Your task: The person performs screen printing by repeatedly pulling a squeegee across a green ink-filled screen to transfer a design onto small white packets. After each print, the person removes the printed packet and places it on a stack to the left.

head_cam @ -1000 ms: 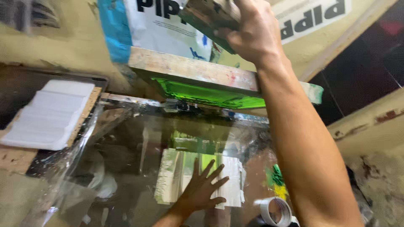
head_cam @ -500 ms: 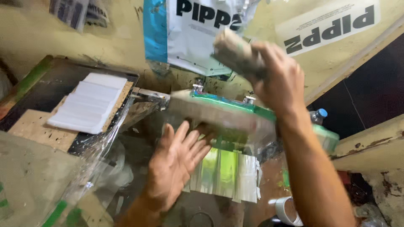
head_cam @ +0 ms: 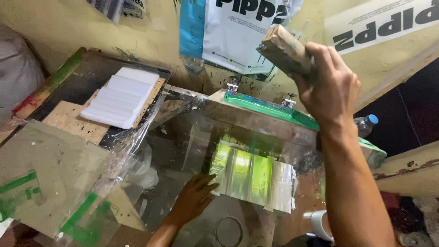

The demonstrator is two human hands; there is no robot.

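Green-printed clear sheet (head_cam: 251, 176) lying under lifted screen frame (head_cam: 260, 120), left hand (head_cam: 194, 199) flat, fingers spread beside it, right hand (head_cam: 331, 89) fingers clenched around wooden squeegee (head_cam: 286, 52); sheet not yet removed.

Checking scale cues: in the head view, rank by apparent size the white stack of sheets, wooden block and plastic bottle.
1. White stack of sheets
2. Wooden block in the right hand; nearness inflates it
3. Blue-capped plastic bottle, partly hidden

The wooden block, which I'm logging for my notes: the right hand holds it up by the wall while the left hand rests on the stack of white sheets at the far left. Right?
Not quite. In the head view the right hand holds the wooden block up, but the left hand rests by the shiny green-printed sheet under the raised frame, not on the white stack.
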